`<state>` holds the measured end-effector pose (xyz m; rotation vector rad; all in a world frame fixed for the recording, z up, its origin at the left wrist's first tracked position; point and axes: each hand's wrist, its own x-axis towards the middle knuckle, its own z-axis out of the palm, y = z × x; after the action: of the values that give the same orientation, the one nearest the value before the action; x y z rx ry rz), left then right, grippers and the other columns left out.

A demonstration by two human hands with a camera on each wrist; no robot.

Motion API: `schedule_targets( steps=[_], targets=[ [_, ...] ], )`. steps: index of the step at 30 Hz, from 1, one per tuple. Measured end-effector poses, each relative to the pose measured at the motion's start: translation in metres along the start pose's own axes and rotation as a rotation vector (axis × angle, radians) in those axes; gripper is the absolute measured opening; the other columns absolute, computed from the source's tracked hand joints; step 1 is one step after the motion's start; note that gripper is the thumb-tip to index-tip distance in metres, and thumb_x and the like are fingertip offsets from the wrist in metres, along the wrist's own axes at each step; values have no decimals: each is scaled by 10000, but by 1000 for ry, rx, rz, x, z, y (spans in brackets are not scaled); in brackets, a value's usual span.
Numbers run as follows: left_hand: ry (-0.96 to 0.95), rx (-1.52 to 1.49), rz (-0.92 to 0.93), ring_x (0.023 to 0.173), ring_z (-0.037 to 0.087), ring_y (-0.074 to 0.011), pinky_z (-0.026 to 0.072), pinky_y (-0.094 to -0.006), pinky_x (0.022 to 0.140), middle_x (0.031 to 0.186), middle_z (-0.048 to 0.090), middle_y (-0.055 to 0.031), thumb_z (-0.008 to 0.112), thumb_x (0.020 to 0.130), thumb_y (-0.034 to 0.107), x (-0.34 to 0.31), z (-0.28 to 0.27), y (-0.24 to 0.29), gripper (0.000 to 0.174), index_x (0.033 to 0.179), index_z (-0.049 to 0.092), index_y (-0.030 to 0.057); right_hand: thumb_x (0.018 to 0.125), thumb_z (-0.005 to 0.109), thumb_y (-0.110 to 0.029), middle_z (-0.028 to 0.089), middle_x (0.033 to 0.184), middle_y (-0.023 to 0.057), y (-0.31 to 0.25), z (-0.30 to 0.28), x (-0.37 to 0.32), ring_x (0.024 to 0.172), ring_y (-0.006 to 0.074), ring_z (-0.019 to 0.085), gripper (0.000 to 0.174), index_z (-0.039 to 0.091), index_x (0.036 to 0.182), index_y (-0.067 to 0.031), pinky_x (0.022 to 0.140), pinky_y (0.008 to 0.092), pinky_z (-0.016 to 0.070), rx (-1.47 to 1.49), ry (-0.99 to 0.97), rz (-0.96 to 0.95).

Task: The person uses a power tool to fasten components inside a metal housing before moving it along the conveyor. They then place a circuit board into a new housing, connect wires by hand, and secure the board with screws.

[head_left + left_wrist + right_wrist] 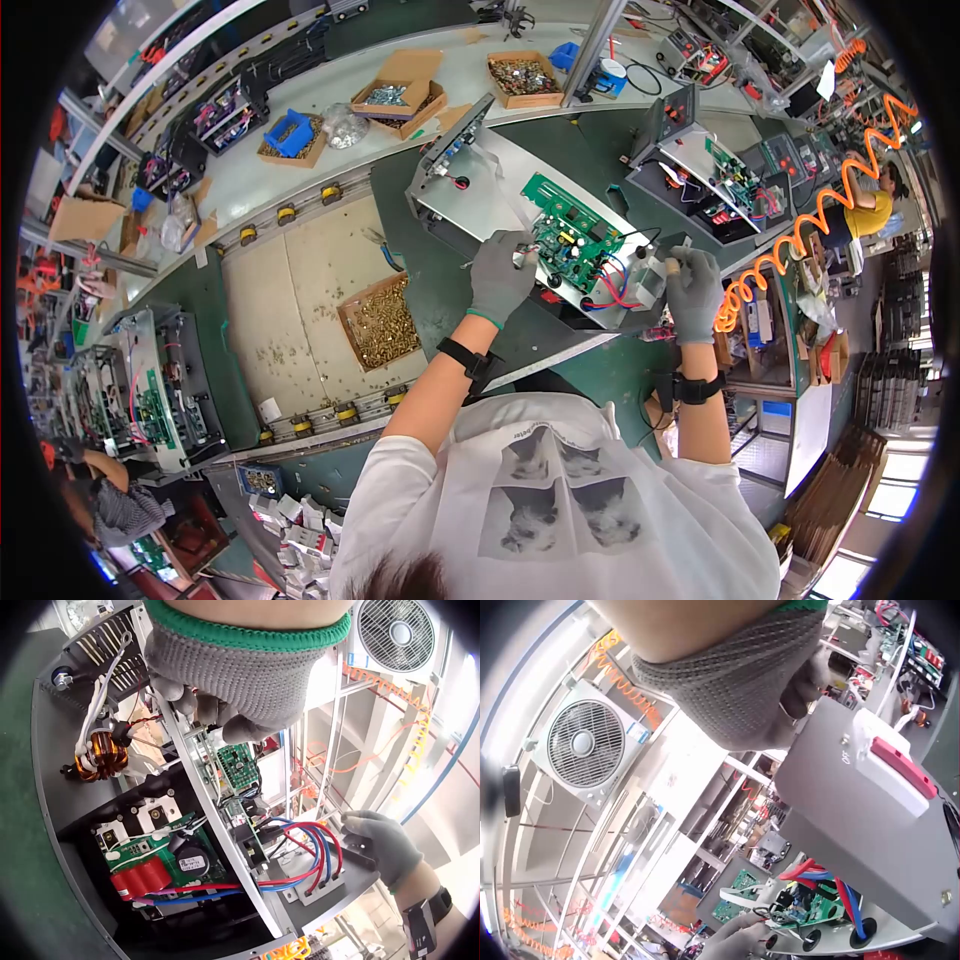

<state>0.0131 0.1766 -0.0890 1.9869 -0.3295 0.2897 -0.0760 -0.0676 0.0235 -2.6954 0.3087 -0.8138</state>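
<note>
A metal equipment case (487, 183) lies on the dark green bench mat, with a green circuit board (578, 232) on its top plate. My gloved left hand (503, 275) is at the board's near-left edge. Its curled fingers pinch a small white connector (520, 258), partly hidden by the glove. At the case's right end, my gloved right hand (695, 295) grips the edge of the grey end panel (840, 780), which carries a white breaker with a red switch (902, 766). Red and blue wires (319, 851) run between board and panel. A copper-wound coil (103, 755) sits inside the case.
A cardboard box of brass fasteners (382, 322) stands left of the case, loose ones scattered around it. Another opened unit (700, 175) is at the back right. An orange coiled hose (800, 235) hangs close to my right hand. Boxes of hardware (525, 80) line the rear shelf.
</note>
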Motion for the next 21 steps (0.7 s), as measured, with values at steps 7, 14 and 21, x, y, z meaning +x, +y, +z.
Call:
schedule_targets(
  steps=[7,14,21],
  targets=[
    [-12,-138,-99,784,635,-264,502,-353,704,849,654,-98,643,726,30,4,15,-25,126,848,650,61,803,658,-180,567,978,119,7,23,-5,870,265,576,164,666,943,-95,750,354,469,184,-14,253],
    [-196,-108,-197,809,644,-229,504,-320,730,887,665,-96,621,758,2,12,0,-25,174,925,648,40,812,622,-143,525,1063,158,5,27,-7,973,309,543,184,658,983,-88,834,376,447,227,34,291],
    [-87,-255,-169,855,629,-178,499,-302,745,926,640,-82,642,813,62,-8,2,-23,200,1012,637,41,770,599,-99,527,1069,154,7,28,-8,979,324,546,200,662,960,-91,845,392,455,169,20,279]
  ],
)
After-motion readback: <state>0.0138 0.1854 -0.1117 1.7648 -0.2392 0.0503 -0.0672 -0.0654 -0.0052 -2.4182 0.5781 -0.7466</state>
